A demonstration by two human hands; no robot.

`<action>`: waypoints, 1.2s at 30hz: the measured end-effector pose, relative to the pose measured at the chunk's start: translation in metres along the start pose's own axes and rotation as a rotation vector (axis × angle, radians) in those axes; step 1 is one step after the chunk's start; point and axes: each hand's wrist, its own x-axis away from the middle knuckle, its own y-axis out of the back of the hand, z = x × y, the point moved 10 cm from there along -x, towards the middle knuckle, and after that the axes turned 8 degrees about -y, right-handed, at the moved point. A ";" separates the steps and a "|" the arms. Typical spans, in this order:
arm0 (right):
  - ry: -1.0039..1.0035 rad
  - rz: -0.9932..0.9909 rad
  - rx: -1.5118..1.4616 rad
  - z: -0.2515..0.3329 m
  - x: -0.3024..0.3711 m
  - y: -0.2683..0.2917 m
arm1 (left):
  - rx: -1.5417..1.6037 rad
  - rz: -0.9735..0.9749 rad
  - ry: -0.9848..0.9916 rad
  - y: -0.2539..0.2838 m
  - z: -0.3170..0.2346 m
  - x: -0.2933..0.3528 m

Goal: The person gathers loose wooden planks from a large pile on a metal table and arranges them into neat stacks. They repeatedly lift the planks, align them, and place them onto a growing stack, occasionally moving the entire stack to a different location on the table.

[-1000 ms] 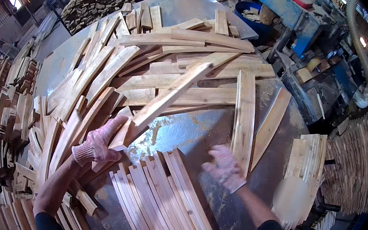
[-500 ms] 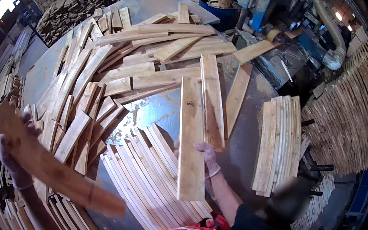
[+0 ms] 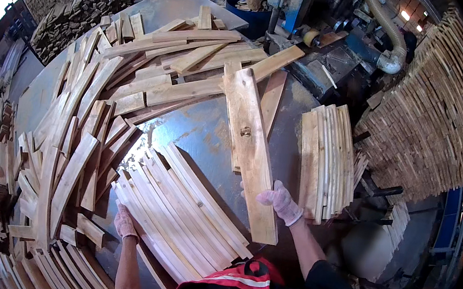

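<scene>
At the far left, heaps of short pale curved wooden slats [image 3: 68, 140] crowd the edge of the round grey metal table [image 3: 198, 134]. Half a second ago the left hand was swinging a long slat out over those heaps; that slat is gone from it now, and the gloved left hand [image 3: 126, 223] has come back to the table. It rests against the near-left edge of the fanned row of long pale wooden staves [image 3: 184, 211], fingers curled against the wood; whether they actually clasp a stave cannot be told. So one piece appears sorted away and the next is being taken up.

To the right, the broad knotty pale wooden board [image 3: 250, 147] has tilted up from where it lay a moment ago, its far end over the loose slats. The gloved right hand [image 3: 281, 202] grips its lower right edge, fingers wrapped round it. Further right sits a neat stack of upright pale staves [image 3: 326, 160], then a tall wall of stacked staves [image 3: 434, 113].
</scene>
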 end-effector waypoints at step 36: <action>-0.019 -0.680 -0.196 0.063 -0.017 -0.087 | 0.519 1.231 0.361 -0.253 -0.111 0.308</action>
